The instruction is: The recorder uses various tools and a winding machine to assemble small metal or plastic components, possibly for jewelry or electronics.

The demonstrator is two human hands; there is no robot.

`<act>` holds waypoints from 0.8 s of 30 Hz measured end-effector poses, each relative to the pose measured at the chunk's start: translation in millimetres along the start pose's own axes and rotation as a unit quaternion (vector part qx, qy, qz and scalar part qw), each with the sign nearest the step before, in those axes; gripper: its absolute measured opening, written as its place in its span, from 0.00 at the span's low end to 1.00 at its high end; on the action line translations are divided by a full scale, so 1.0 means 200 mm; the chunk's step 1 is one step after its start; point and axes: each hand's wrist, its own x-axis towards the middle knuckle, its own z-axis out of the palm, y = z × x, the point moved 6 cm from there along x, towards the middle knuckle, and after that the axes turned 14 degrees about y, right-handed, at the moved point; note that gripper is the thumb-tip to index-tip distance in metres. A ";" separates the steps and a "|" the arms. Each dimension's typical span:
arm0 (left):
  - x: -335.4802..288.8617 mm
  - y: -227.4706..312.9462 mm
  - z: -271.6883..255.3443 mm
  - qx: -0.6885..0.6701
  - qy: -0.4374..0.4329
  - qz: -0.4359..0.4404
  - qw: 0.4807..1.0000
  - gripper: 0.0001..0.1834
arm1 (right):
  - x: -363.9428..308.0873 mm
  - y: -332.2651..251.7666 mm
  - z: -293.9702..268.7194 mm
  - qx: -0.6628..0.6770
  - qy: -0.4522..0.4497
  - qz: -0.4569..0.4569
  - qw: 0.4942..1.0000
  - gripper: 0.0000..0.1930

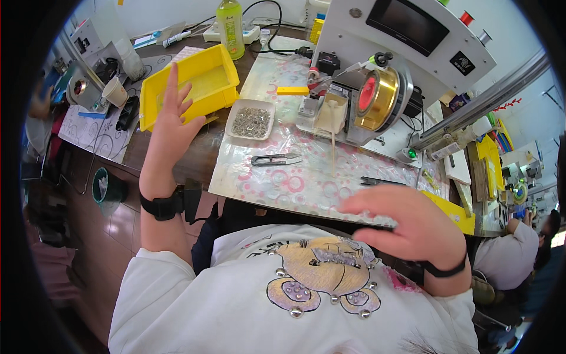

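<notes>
Loosely, the left hand (175, 121) spreads its fingers before a yellow, smooth-walled plastic bin (221, 105) at far left; I cannot tell whether they touch. Slightly blurred, the right hand (413, 221), thumb apart from curved fingers, hangs near right beside a slim dark tool (380, 181). Between them, a squarish white dish (252, 104) holds shiny metal bits (250, 123); slender metal snips (274, 160) lie on glossy, circle-patterned sheeting (318, 197).
</notes>
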 end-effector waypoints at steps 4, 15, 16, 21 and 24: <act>0.07 -0.13 0.06 -0.232 -0.023 -0.029 0.972 0.41 | 0.43 0.04 0.26 0.047 0.018 0.014 0.999 0.14; 0.02 -0.18 0.04 -0.351 -0.080 -0.132 0.923 0.36 | 0.91 0.10 0.78 0.207 0.109 0.081 0.969 0.28; 0.02 -0.16 0.04 -0.325 -0.093 -0.101 0.936 0.38 | 0.92 0.09 0.81 0.265 0.083 0.131 0.952 0.32; 0.00 -0.09 0.02 -0.315 -0.138 -0.081 0.936 0.46 | 0.98 0.09 0.92 0.320 -0.040 0.187 0.928 0.30; -0.01 -0.07 -0.01 -0.329 -0.173 -0.104 0.922 0.48 | 0.98 0.13 0.92 0.280 -0.010 0.200 0.939 0.25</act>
